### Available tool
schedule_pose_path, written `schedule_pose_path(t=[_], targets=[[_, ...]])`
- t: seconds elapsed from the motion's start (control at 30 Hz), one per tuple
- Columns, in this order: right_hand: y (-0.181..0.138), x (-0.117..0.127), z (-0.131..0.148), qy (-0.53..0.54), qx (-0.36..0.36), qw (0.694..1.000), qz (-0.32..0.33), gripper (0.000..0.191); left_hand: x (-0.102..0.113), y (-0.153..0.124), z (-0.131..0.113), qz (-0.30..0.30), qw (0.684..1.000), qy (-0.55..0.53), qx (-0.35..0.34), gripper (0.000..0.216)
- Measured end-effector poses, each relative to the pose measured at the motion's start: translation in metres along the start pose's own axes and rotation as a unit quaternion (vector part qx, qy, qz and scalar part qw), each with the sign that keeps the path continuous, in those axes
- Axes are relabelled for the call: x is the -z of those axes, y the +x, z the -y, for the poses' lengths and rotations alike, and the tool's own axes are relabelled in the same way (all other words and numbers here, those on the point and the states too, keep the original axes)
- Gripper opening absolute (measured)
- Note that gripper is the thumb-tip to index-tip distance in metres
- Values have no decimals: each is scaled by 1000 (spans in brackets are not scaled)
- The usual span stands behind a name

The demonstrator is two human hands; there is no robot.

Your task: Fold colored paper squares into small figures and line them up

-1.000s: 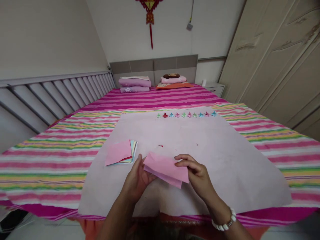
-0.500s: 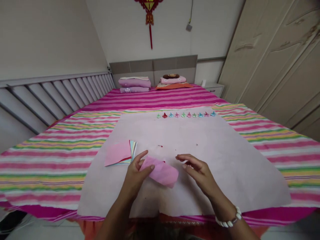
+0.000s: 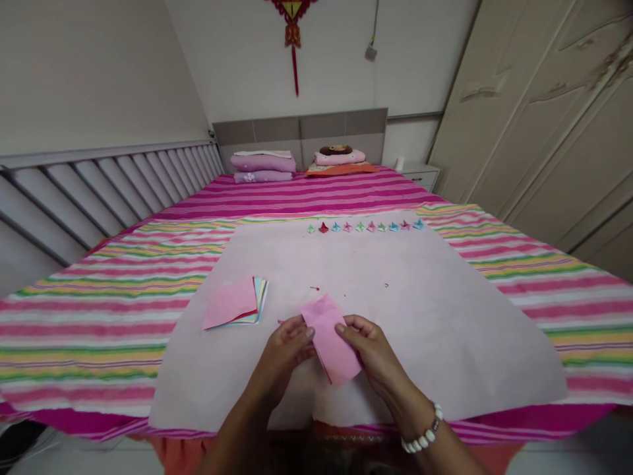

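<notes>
A folded sheet of pink paper (image 3: 332, 346) is held up between both hands, tilted, above the pale sheet (image 3: 425, 343) spread on the bed. My left hand (image 3: 289, 343) pinches its left edge, thumb on top. On the right edge, my right hand (image 3: 368, 346) grips with the thumb across the front and the fingers behind. To the left lies a stack of coloured paper (image 3: 232, 303), pink on top with red, yellow and blue edges showing. Small red scraps (image 3: 315, 288) lie beyond the hands.
A row of several small folded paper pieces (image 3: 360, 226) in green, red, blue and pink runs along the pale sheet's far edge. Folded bedding (image 3: 263, 166) sits near the headboard (image 3: 341, 125). A railing (image 3: 113, 178) stands left, a wardrobe (image 3: 524, 132) right.
My right hand has moved in from the right and taken hold of the pink paper. The paper has turned more upright, and my left hand has shifted slightly right with it.
</notes>
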State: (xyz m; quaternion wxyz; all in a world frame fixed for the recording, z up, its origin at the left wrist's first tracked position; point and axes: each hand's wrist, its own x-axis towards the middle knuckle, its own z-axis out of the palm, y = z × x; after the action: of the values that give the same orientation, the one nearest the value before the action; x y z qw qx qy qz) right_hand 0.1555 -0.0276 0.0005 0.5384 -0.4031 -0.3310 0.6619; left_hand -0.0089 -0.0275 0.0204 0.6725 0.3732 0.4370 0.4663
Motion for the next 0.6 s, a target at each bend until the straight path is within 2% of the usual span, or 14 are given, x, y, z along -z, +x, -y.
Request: schedule_pose_path(t=[0.1,0.2,0.37,0.6], targets=[[-2,-4,0,8,-9,1000,24,27,-2,-1,7,35,999,0,18,40],[-4,-3,4,-8,1,999,45,28,-2,-1,8,8,1000,-5,11,35],[-4,13,11,-77,59,994,49,27,2,-1,-1,-38,999,-25,-4,32],[-7,21,9,-123,86,985,89,19,0,-4,-5,-47,998,-25,-17,29]])
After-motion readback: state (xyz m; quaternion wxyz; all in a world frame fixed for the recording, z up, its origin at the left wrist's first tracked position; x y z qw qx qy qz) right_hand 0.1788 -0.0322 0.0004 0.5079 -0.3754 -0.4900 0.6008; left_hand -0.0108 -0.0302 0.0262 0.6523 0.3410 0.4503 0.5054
